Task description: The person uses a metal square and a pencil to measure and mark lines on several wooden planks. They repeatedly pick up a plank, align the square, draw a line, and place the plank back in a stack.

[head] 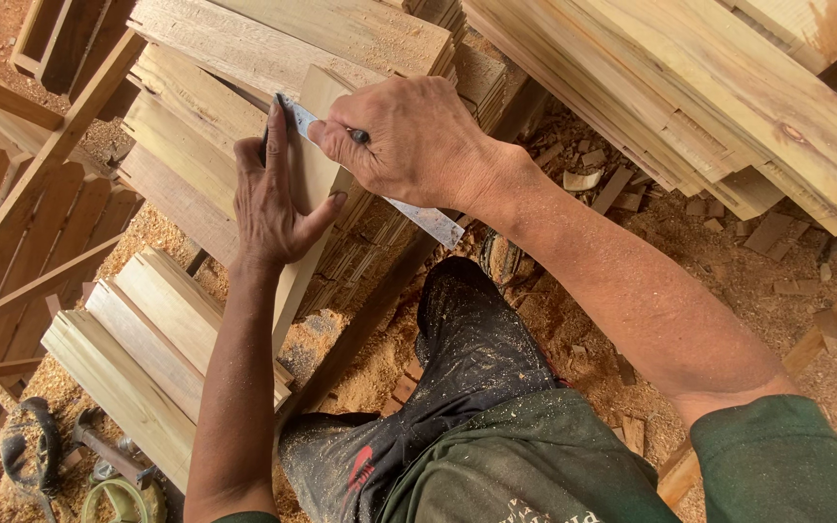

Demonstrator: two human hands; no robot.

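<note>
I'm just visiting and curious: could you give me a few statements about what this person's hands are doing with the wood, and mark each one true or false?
1. The left hand lies flat on a pale wooden board. True.
2. The right hand holds a hammer. False: it grips a pencil against a metal ruler.
3. Sawdust covers the ground. True.
4. The board lies in water. False: it rests over stacked planks.

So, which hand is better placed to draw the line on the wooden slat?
Probably the right hand: it holds the pencil against the metal ruler. The left hand lies flat on the wooden slat, steadying it.
</note>
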